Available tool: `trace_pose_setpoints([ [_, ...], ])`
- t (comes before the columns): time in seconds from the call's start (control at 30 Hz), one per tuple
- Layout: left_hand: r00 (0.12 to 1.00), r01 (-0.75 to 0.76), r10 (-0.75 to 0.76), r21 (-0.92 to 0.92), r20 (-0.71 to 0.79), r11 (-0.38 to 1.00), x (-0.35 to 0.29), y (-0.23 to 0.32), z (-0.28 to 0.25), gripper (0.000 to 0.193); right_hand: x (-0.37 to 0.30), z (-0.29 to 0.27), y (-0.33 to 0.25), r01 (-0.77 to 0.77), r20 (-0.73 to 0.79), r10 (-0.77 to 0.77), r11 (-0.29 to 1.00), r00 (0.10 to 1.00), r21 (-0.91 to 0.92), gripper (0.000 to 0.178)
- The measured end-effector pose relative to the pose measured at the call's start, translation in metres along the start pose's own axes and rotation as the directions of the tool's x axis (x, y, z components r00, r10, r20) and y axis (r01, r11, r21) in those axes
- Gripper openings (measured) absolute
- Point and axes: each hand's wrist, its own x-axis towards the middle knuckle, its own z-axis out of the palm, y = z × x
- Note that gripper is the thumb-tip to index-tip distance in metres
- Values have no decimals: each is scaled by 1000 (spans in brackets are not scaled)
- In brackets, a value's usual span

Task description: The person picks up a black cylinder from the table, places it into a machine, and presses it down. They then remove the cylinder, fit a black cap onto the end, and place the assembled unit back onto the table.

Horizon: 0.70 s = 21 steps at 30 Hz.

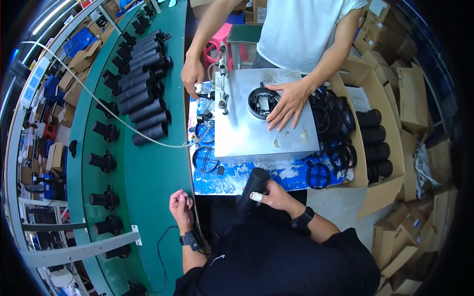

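My right hand (276, 198), with white tape around its thumb, grips a black cylindrical tube (257, 182) in front of my body. The tube is tilted, its closed-looking round end up and its lower end lost against my dark clothes. My left hand (181, 207) is at the edge of the green bench (148, 172), its fingers curled in; whether anything small is in them is hidden. Across from me, a co-worker's hand (289, 103) lies on a metal box (261, 138) beside a round black part (261, 102). The co-worker's other hand (192, 79) is at fittings left of the box.
Several black tubes (148, 96) lie in a row on the bench, with flanged black parts (102, 160) along its left side. Black rings (317, 175) rest on the blue worn tabletop (247, 185). A carton (365, 195) of black parts stands right. A pale hose (113, 116) crosses the bench.
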Motion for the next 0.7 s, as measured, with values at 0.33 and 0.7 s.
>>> trace_pose_setpoints([
  [0.33,1000,-14,14,-7,-9,1000,0,-1,-1,18,-1,-2,2,-19,11,20,998,1000,-56,60],
  [0.7,1000,-14,14,-12,-9,1000,1,-1,-2,19,-1,-1,1,-24,-1,24,999,1000,-37,63],
])
